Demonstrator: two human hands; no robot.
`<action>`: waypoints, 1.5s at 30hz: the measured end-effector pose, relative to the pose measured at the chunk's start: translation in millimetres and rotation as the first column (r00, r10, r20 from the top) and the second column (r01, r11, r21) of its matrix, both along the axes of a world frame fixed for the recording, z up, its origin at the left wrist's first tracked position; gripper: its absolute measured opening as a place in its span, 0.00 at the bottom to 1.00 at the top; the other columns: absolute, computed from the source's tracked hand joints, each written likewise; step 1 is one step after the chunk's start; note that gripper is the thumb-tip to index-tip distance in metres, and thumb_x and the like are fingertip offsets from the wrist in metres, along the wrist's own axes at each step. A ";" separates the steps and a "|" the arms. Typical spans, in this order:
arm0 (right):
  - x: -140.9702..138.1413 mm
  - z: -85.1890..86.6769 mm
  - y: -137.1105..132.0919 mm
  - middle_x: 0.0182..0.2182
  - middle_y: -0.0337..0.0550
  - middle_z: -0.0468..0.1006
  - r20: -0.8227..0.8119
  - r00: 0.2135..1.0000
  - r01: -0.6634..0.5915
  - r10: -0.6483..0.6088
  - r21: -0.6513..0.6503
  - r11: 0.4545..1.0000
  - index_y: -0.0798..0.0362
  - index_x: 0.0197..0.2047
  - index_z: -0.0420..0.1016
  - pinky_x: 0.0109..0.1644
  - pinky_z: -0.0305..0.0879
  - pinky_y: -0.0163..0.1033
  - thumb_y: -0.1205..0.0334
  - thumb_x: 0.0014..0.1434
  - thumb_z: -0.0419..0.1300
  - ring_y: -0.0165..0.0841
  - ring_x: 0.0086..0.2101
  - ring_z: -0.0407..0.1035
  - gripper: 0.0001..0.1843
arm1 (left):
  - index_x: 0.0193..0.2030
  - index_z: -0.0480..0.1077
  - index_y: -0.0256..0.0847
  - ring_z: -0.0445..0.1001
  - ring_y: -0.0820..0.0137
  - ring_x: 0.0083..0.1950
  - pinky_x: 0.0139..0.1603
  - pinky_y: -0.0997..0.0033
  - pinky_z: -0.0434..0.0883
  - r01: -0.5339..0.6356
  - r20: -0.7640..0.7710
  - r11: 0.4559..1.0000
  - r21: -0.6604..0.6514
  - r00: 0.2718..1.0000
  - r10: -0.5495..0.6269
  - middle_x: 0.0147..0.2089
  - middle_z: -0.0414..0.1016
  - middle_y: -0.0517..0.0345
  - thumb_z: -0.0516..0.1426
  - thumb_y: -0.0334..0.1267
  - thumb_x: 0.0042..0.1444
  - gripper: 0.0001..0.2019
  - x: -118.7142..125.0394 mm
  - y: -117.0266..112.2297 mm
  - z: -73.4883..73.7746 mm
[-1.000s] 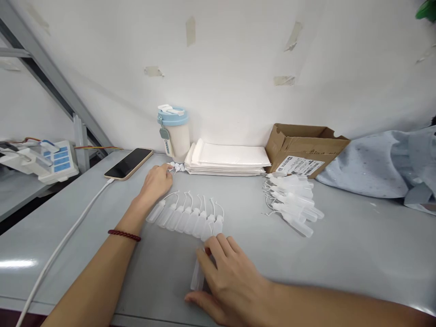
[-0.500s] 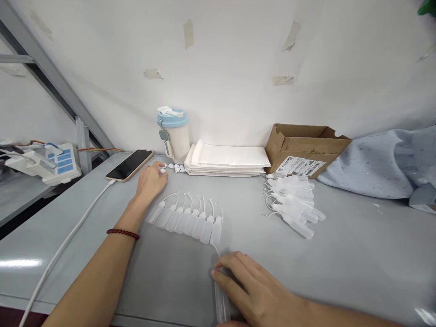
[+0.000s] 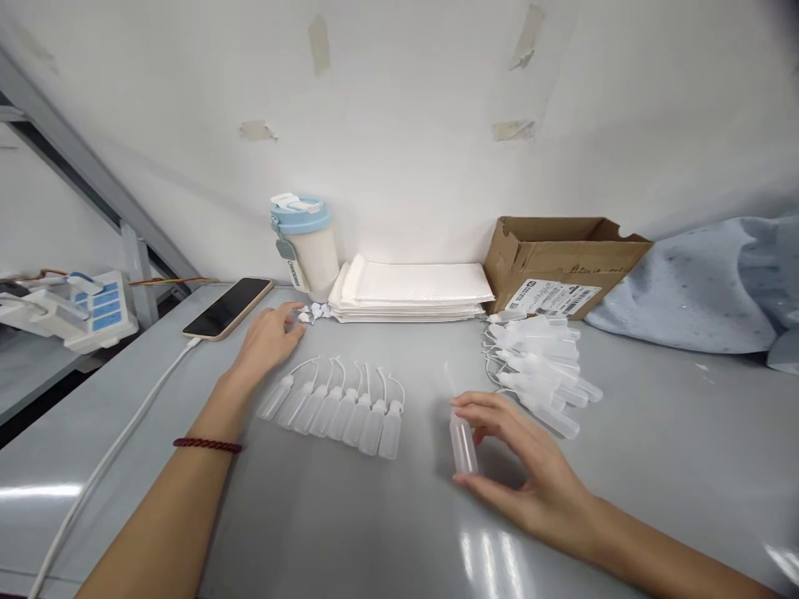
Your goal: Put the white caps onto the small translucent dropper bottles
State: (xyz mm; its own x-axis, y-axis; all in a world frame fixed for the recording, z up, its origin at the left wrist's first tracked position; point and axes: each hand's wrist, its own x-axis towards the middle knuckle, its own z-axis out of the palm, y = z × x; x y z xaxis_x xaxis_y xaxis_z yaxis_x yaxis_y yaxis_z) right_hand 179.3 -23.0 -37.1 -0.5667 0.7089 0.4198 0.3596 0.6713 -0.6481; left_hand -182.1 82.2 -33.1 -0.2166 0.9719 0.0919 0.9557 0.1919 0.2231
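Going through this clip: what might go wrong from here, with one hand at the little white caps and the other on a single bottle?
1. The right hand holds the small bottle roughly upright by fingertips only; it may slip or topple.
2. The left hand sits at the loose white caps, its forearm close beside the row of bottles; a sideways move might knock that row askew.

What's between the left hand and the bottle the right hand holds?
Head view: a row of small plastic bottles lies on the table between them.
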 end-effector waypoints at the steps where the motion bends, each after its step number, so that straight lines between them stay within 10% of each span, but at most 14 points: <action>1: 1.7 -1.0 2.1 0.51 0.51 0.67 -0.022 0.999 0.031 -0.032 -0.045 0.999 0.49 0.54 0.62 0.41 0.73 0.37 0.68 0.56 0.60 0.37 0.49 0.67 0.23 | 0.54 0.66 0.37 0.73 0.63 0.47 0.46 0.56 0.72 0.022 0.000 1.000 -0.006 1.000 -0.022 0.51 0.71 0.50 0.55 0.39 0.61 0.15 0.7 -0.4 1.2; 8: 8.7 5.1 7.3 0.53 0.48 0.65 -0.102 0.987 0.094 -0.120 -0.233 0.968 0.46 0.52 0.66 0.42 0.75 0.39 0.65 0.56 0.61 0.35 0.47 0.68 0.20 | 0.50 0.68 0.39 0.73 0.64 0.47 0.46 0.58 0.72 0.035 0.004 0.999 -0.036 0.999 -0.035 0.52 0.71 0.51 0.54 0.39 0.62 0.12 3.0 -5.2 3.4; 17: 5.0 7.8 5.5 0.53 0.50 0.68 -0.083 0.992 0.088 -0.093 -0.057 0.994 0.48 0.53 0.68 0.42 0.75 0.39 0.68 0.56 0.61 0.36 0.47 0.69 0.21 | 0.26 0.69 0.41 0.70 0.65 0.32 0.34 0.69 0.64 0.028 0.302 0.986 0.165 0.950 -0.078 0.24 0.68 0.62 0.56 0.40 0.52 0.08 46.7 -30.6 30.0; 21: 2.5 6.7 4.8 0.52 0.52 0.70 -0.090 0.992 0.086 -0.083 0.033 0.996 0.52 0.52 0.69 0.41 0.75 0.38 0.70 0.56 0.61 0.36 0.47 0.70 0.19 | 0.32 0.71 0.43 0.68 0.71 0.30 0.32 0.73 0.67 0.305 0.616 0.939 0.159 0.713 -0.336 0.26 0.69 0.63 0.50 0.46 0.59 0.14 107.1 -57.3 38.4; 23: 1.7 5.4 3.4 0.52 0.53 0.70 -0.091 0.993 0.081 -0.074 0.073 0.994 0.53 0.52 0.68 0.43 0.75 0.39 0.69 0.57 0.61 0.37 0.49 0.69 0.19 | 0.32 0.73 0.43 0.65 0.73 0.29 0.32 0.75 0.65 0.431 0.824 0.894 0.125 0.456 -0.336 0.26 0.66 0.63 0.53 0.46 0.58 0.11 133.6 -69.6 37.5; 25: 1.2 4.3 1.5 0.53 0.54 0.70 -0.102 0.993 0.070 -0.059 0.105 0.992 0.53 0.53 0.67 0.46 0.74 0.41 0.69 0.57 0.60 0.38 0.51 0.68 0.20 | 0.35 0.74 0.44 0.64 0.73 0.30 0.33 0.76 0.64 0.440 0.873 0.884 0.155 0.357 -0.331 0.26 0.66 0.64 0.54 0.45 0.58 0.10 151.9 -78.6 35.1; 34: 3.5 8.7 -6.9 0.54 0.61 0.69 0.019 0.999 -0.041 0.036 0.324 0.945 0.65 0.57 0.63 0.56 0.68 0.40 0.74 0.59 0.57 0.38 0.57 0.62 0.21 | 0.33 0.72 0.43 0.62 0.73 0.30 0.36 0.75 0.63 0.443 0.932 0.893 0.083 0.282 -0.226 0.29 0.67 0.64 0.54 0.44 0.59 0.10 172.5 -92.3 26.6; 45: 5.9 7.3 -7.9 0.51 0.61 0.65 0.009 0.999 -0.034 0.033 0.303 0.952 0.61 0.59 0.60 0.44 0.75 0.41 0.73 0.61 0.54 0.38 0.46 0.70 0.22 | 0.29 0.71 0.44 0.60 0.73 0.29 0.34 0.75 0.62 0.409 0.959 0.912 0.011 0.253 -0.125 0.24 0.61 0.65 0.56 0.45 0.56 0.09 173.9 -95.0 23.9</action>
State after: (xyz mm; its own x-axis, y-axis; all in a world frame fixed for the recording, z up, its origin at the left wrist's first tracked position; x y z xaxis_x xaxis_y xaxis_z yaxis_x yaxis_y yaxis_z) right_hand 185.2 -30.8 -29.7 -0.5900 0.5290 0.6100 0.3354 0.8478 -0.4109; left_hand -8.2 -12.7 -9.3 0.2622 0.9497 -0.1713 0.1248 0.1426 0.9819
